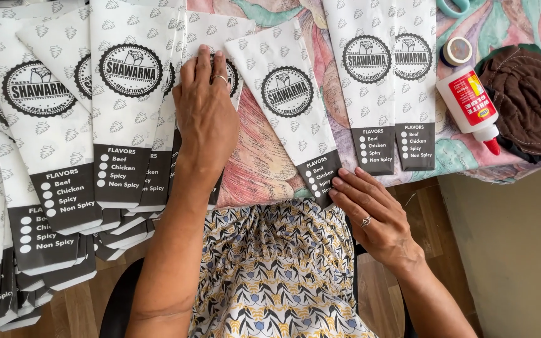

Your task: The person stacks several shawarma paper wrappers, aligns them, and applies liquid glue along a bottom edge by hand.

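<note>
My left hand (205,112) lies flat, fingers together, pressing on a stack of long white paper bags (120,106) with round black emblems and dark lower bands. My right hand (370,213) rests its fingertips on the dark lower end of a single tilted paper bag (289,106) at the table's front edge. Both hands wear a ring. Neither hand grips anything; each only touches paper.
Many more bags fan out over the left side (26,156). Two bags (386,81) lie side by side at the right. A white glue bottle with red cap (471,103), a tape roll (457,51), a brown cloth (530,100) and scissors handles (452,7) sit on the patterned tablecloth (258,163).
</note>
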